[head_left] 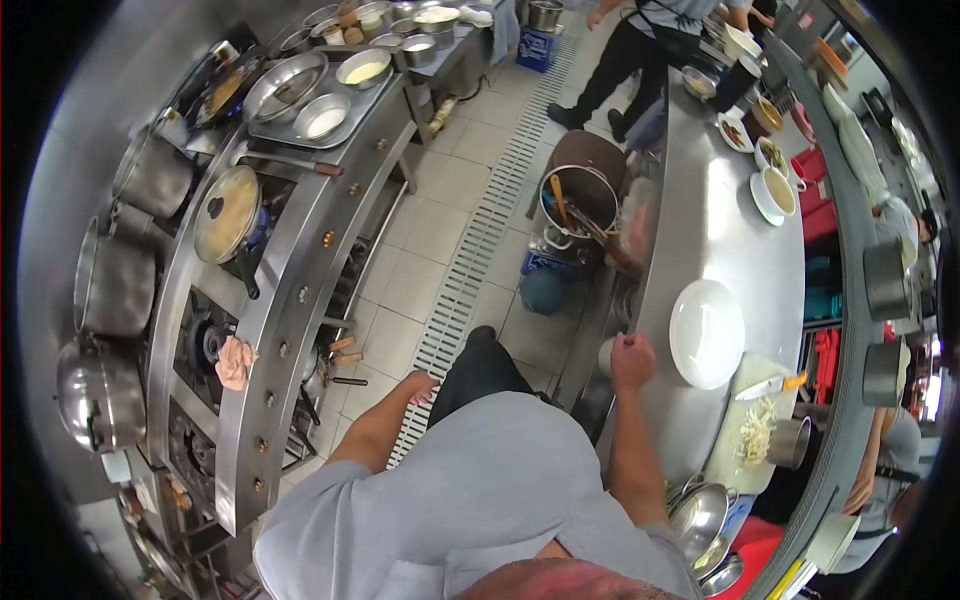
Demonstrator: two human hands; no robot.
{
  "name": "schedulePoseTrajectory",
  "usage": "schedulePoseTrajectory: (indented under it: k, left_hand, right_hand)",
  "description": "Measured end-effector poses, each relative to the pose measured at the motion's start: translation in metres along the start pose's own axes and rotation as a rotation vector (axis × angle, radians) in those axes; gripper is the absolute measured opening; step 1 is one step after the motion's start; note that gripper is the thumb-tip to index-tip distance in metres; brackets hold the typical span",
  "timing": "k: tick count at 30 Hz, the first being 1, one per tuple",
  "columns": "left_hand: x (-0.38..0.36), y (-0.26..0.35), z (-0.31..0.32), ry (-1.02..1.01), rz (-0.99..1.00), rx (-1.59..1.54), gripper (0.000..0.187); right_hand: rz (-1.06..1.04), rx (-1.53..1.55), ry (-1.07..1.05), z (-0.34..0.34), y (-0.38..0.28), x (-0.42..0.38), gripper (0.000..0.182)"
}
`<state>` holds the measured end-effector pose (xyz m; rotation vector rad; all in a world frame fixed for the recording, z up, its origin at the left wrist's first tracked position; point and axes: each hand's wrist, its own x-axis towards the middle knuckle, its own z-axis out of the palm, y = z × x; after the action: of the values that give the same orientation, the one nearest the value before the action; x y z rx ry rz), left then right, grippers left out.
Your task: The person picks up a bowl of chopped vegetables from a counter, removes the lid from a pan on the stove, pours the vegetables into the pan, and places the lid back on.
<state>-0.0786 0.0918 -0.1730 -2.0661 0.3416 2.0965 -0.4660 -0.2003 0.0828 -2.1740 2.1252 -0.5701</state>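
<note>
My left hand hangs low beside my dark trousers, above the floor drain grating. Its fingers are loosely apart and hold nothing visible. At the edge of the steel counter, my right hand is closed, with a pale rounded thing showing right beside it. I cannot tell whether the fingers grip it. A white oval plate lies on the counter just right of this hand. Beyond it, a cutting board carries shredded pale vegetable and a knife with an orange handle.
To the left runs a stove with a covered pan and a pink cloth. A large pot stands ahead on the floor side. Another person is at the counter's far end. Steel bowls sit near my right elbow.
</note>
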Motion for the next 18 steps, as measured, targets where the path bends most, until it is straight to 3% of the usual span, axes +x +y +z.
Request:
schedulePoseTrajectory:
  k: [2, 5, 8, 13, 15, 18]
  left_hand:
    - [-0.003, 0.004, -0.004, -0.045, 0.002, 0.013, 0.056]
    - [-0.040, 0.012, 0.009, 0.210, 0.149, -0.114, 0.039]
    - [-0.038, 0.014, 0.007, 0.257, 0.199, -0.101, 0.039]
    - [-0.044, 0.022, 0.006, 0.242, 0.170, -0.080, 0.042]
    - [-0.045, 0.020, 0.009, 0.228, 0.202, 0.058, 0.052]
    - [-0.051, 0.013, 0.014, 0.201, 0.171, -0.067, 0.044]
  right_hand:
    - [0.011, 0.014, -0.004, -0.003, 0.004, -0.002, 0.022]
    - [0.043, -0.020, -0.037, -0.002, -0.002, -0.002, 0.022]
    - [0.019, -0.013, -0.063, 0.004, -0.009, -0.001, 0.022]
    - [-0.027, 0.028, -0.070, 0.001, 0.001, -0.001, 0.023]
    - [-0.026, 0.020, -0.009, 0.004, 0.004, -0.002, 0.021]
    - [-0.015, 0.012, 0.008, 0.013, 0.013, -0.001, 0.020]
